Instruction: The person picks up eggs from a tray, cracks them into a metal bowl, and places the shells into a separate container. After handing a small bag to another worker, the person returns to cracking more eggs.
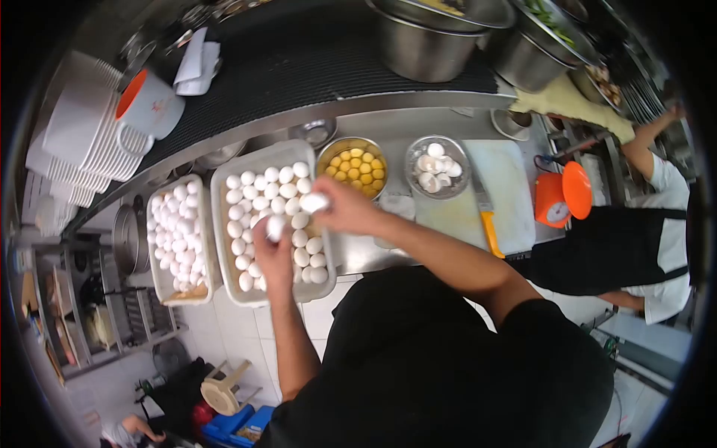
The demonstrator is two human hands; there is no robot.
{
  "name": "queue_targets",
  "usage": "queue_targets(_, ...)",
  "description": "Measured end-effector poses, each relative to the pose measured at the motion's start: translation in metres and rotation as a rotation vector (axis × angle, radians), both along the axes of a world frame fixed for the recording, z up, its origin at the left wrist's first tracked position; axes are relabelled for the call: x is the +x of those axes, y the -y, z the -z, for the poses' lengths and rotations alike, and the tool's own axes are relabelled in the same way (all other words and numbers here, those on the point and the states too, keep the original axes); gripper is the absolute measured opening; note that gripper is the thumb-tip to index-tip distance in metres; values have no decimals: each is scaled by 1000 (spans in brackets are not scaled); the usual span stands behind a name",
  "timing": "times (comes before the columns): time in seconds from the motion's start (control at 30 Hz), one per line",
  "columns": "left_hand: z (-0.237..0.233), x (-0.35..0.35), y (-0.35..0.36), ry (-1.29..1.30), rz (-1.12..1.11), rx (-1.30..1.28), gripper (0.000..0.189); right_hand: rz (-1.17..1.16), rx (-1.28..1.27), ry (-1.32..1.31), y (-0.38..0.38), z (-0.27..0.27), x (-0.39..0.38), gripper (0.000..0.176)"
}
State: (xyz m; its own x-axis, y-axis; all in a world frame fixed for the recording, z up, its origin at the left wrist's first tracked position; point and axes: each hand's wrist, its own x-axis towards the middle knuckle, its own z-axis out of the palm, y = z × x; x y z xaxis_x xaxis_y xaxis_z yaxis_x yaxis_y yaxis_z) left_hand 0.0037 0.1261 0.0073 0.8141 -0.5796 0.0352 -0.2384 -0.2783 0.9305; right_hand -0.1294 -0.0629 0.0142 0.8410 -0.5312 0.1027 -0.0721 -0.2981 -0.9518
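My left hand [275,260] is closed around a white egg [276,227] over a large white tray [217,213] of eggs. A second white egg [314,202] is in my right hand [346,209], held above the tray's right side. Both hands are slightly blurred. Just beyond my right hand, a metal bowl [320,166] contains many yellow yolks [358,164]. To its right, a smaller metal bowl [412,176] holds white eggshells [433,179]. Another tray [212,276], with more white eggs [175,231], stands at the left.
A knife [490,231] with an orange handle lies on a cutting board [509,187]. Right of it stands an orange scale [551,200], near a co-worker in an apron [590,250]. A shelf [299,93] above the counter carries stacked white dishes [89,123] and steel pots [426,52].
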Motion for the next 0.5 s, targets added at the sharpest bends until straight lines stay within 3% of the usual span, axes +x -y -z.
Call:
queue_targets(0.03,17,2,12,73,56,10,45,53,235,47,11,3,-10,40)
queue_targets(0.1,-1,-20,52,3,174,-106,46,234,200,-6,30,-19,-31,40)
queue_targets(0.17,-10,-34,86,3,259,-124,46,342,180,229,41,-31,-38,45)
queue_targets(0.27,-21,-44,119,-15,332,-29,47,387,-118,354,44,-88,-53,52)
queue_targets(0.33,-23,-51,133,-15,374,-45,47,429,-400,433,47,-93,-58,53)
queue_targets(0.37,-23,-53,138,-21,383,-38,47,448,-542,473,49,-94,-60,53)
queue_targets(0.5,-18,-56,148,32,431,-8,47,370,-587,234,46,-40,-67,49)
